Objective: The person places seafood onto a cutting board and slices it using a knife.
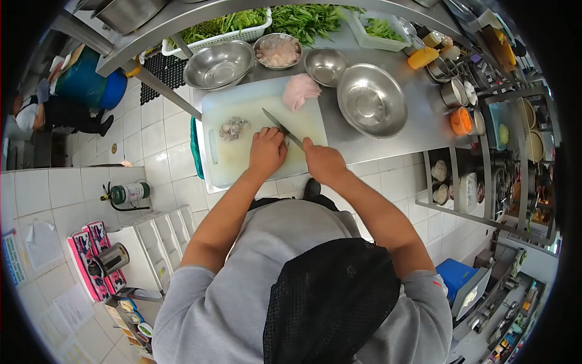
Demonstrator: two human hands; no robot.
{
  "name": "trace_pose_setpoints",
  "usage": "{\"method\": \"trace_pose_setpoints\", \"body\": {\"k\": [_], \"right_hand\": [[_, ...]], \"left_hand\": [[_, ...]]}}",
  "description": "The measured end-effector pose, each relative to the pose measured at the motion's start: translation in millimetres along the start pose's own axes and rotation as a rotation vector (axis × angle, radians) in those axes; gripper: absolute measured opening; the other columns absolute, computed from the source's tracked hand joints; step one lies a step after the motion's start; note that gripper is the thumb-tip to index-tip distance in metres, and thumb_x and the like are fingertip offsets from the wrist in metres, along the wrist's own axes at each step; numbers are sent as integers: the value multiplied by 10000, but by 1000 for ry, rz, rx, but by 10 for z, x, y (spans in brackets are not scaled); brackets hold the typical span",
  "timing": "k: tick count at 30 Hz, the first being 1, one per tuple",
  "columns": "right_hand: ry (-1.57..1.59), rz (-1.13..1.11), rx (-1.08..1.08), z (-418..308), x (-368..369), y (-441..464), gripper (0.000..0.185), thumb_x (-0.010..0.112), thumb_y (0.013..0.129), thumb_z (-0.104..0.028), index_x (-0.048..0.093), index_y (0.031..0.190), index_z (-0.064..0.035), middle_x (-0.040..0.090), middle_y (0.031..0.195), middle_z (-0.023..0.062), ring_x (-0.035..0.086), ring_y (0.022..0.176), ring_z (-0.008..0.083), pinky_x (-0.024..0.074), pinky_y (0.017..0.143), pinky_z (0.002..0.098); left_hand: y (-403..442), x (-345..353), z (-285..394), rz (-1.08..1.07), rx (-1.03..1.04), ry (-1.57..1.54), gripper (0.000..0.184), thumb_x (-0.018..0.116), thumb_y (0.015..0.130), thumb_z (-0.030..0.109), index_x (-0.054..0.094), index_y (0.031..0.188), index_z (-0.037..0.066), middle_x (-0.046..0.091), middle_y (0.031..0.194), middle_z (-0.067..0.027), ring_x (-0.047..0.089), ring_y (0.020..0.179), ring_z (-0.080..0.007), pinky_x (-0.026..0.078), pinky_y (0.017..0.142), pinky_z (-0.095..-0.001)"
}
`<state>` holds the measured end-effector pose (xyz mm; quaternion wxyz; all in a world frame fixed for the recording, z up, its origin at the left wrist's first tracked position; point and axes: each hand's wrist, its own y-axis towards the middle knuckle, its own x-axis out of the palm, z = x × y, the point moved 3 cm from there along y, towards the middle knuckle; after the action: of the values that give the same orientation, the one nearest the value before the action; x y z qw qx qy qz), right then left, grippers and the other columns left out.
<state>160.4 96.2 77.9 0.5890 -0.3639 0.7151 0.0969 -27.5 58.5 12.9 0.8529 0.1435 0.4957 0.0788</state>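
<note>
My right hand [323, 161] is closed around the handle of a kitchen knife [276, 122]. The blade points away and to the left, over a white cutting board [260, 103]. Close beside the blade, my left hand [267, 151] presses down on the board with curled fingers. A bit of something greyish shows by its fingertips, mostly hidden. To the left lies a small pile of greyish cut pieces [234, 128], too small to name. A piece of pale pink raw meat [301, 91] rests near the board's far edge.
Behind the board stand a wide steel bowl [209, 65], a bowl of pale pink chopped pieces [277, 51] and a small steel bowl [326, 68]. A large steel bowl [372, 102] is on the right. Leafy greens [306, 23] lie beneath an overhead shelf [139, 42]. Another person [63, 113] is at far left.
</note>
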Motion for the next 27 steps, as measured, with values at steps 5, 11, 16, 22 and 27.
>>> {"method": "trace_pose_setpoints", "body": {"k": [5, 11, 16, 22, 27], "right_hand": [[-7, -82, -12, -10, -423, -188, 212, 596, 961, -35, 551, 1165, 2, 778, 898, 242, 781, 880, 440, 605, 782, 563], [-21, -122, 10, 9, -20, -202, 263, 586, 964, -32, 556, 1222, 8, 785, 933, 246, 786, 894, 440, 610, 781, 565], [9, 47, -12, 126, 128, 95, 312, 605, 948, -45, 530, 1246, 9, 778, 927, 261, 775, 883, 470, 587, 777, 606], [-2, -89, -54, 57, -355, -266, 290, 574, 967, -41, 529, 1247, 18, 775, 943, 270, 769, 883, 487, 580, 779, 610], [33, -83, 2, 77, 109, -136, 239, 560, 997, -64, 545, 1221, 18, 783, 960, 268, 783, 931, 474, 603, 806, 587]], "left_hand": [[3, -27, -3, 39, -48, -81, 221, 729, 810, 50, 706, 1029, 34, 672, 1073, -123, 628, 1070, -359, 506, 908, -509], [-67, 18, 17, 111, -10, -36, 190, 720, 819, 45, 697, 1006, 33, 679, 1085, -140, 625, 1083, -385, 507, 921, -528], [-65, 24, 0, 73, 0, -26, 231, 725, 815, 62, 714, 1045, 37, 682, 1092, -134, 620, 1096, -381, 495, 931, -525], [-56, 2, 35, 89, -63, -66, 193, 722, 824, 62, 707, 1015, 44, 666, 1071, -121, 613, 1085, -369, 492, 922, -513], [-98, 19, 66, 179, -1, -35, 134, 713, 833, 60, 690, 965, 55, 653, 1045, -113, 607, 1061, -361, 489, 909, -506]]}}
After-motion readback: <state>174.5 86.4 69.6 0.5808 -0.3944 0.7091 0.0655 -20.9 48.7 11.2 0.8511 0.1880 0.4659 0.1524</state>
